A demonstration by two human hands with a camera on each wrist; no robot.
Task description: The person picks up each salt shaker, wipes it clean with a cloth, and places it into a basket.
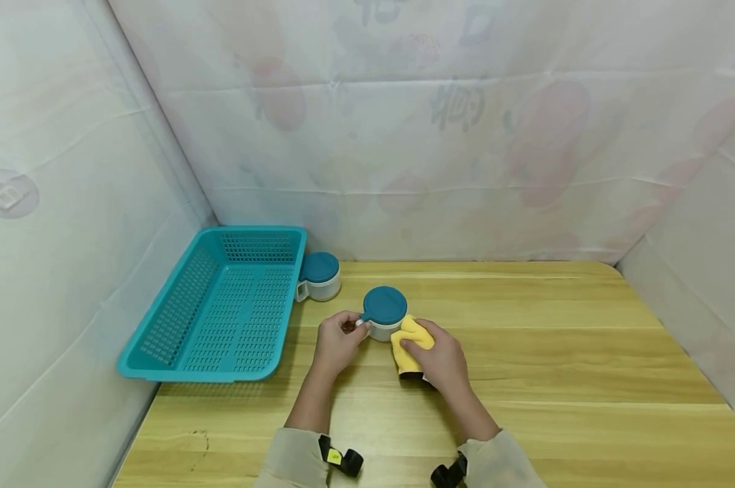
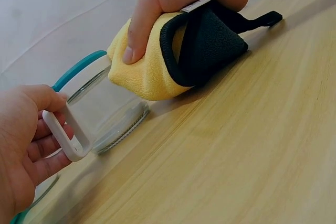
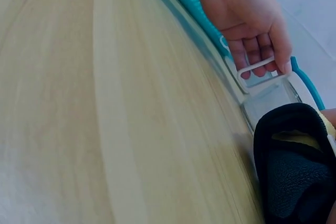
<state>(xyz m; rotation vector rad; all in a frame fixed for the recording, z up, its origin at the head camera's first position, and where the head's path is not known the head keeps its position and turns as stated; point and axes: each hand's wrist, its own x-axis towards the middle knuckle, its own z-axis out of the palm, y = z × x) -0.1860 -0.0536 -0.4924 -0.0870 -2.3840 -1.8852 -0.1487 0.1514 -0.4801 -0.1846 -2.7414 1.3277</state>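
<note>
A clear glass seasoning jar (image 1: 384,331) with a blue lid (image 1: 385,305) and a white collar stands on the table in the head view. My left hand (image 1: 335,344) holds its white handle (image 2: 67,136), thumb on top and fingers curled through the loop. From the other side, my right hand (image 1: 445,360) grips a bunched cloth (image 1: 411,344), yellow on one face and dark on the other, against the jar's wall. In the right wrist view, the cloth's dark face (image 3: 296,182) and black edging hide part of the glass.
A second jar (image 1: 323,288) with a blue lid stands farther back, close beside a turquoise perforated basket (image 1: 290,318) on the left. Patterned white sheeting (image 1: 404,169) walls in the wooden table (image 1: 556,366) at the back and sides.
</note>
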